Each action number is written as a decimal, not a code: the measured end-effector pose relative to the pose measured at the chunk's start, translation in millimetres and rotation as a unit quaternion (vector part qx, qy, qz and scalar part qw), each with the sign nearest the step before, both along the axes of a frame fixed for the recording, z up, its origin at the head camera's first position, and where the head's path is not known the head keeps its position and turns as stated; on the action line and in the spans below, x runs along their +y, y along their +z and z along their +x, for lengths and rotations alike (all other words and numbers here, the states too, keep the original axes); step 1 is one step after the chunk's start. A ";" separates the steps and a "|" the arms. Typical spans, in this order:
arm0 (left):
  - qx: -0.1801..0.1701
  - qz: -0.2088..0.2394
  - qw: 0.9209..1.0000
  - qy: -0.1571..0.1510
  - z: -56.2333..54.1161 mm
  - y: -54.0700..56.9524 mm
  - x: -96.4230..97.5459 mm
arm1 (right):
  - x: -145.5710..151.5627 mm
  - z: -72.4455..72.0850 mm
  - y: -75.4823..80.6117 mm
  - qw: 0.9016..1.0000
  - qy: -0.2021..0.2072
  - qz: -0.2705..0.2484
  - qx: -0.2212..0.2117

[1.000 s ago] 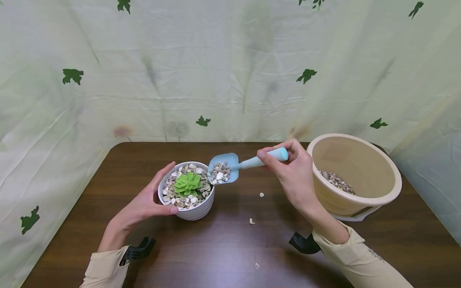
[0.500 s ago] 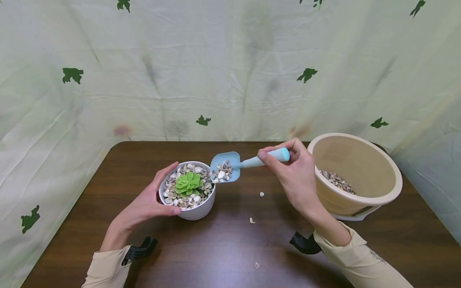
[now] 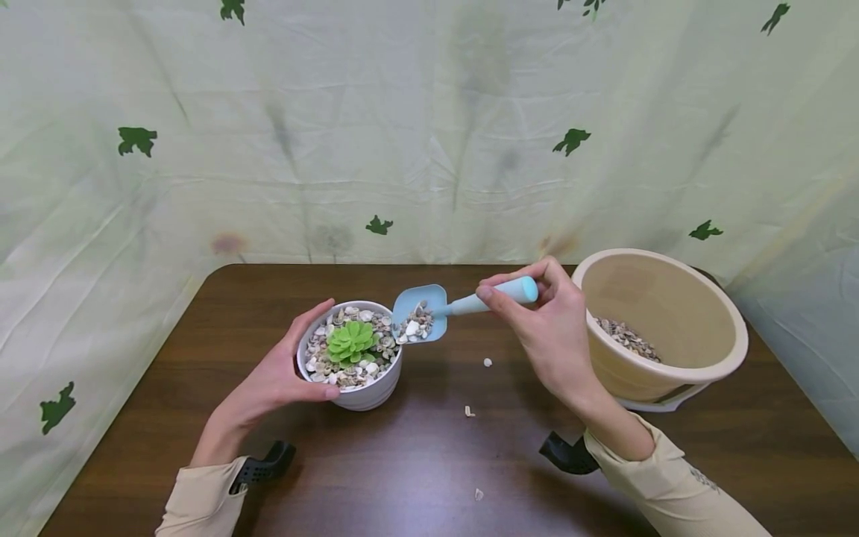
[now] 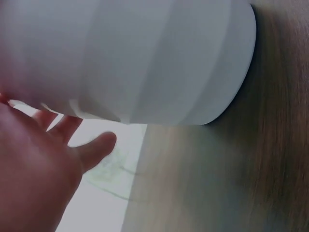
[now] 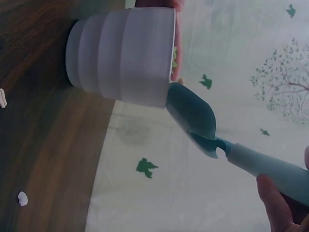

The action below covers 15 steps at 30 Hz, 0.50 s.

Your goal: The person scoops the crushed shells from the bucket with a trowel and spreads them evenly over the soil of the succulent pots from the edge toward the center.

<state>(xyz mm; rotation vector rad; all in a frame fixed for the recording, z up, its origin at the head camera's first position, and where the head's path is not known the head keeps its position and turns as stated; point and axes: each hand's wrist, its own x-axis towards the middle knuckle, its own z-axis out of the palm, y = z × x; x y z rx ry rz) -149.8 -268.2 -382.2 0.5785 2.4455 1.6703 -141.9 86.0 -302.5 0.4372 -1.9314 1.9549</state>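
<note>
My left hand (image 3: 282,365) grips a small white ribbed flowerpot (image 3: 365,394), thumb at its front and fingers round the far side. In the pot a green succulent (image 3: 352,343) sits amid small shells and stones (image 3: 317,371). With thumb and fingers, my right hand (image 3: 550,328) pinches the handle of a light blue garden trowel (image 3: 470,303). Its blade carries a heap of mixed shells (image 3: 414,325) and is right at the pot's right rim. The right wrist view shows the blade (image 5: 193,113) from beneath, tilted down toward the pot's rim.
A large beige planter (image 3: 671,298) with shells (image 3: 627,339) in its bottom stands right of my right hand. Loose shell bits, one a white piece (image 3: 488,362), lie on the brown table (image 3: 403,470). A leaf-patterned curtain (image 3: 429,149) hangs behind.
The trowel blade and the pot have shifted very slightly to the right. Both hands keep their holds, and the shells still lie heaped on the blade.
</note>
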 end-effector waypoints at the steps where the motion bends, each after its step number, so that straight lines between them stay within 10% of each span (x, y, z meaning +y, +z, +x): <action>1: 0.009 -0.010 1.000 0.004 0.0 0.1 1.0 | -0.1 0.1 0.2 1.000 0.001 0.000 0.001; 7: 0.025 -0.041 0.999 0.015 1.4 1.6 3.7 | -0.8 0.9 1.8 1.000 -0.005 0.016 0.005; 15: -0.040 0.037 0.998 -0.026 3.2 2.5 -1.0 | -7.6 14.0 18.6 0.999 -0.026 0.043 -0.008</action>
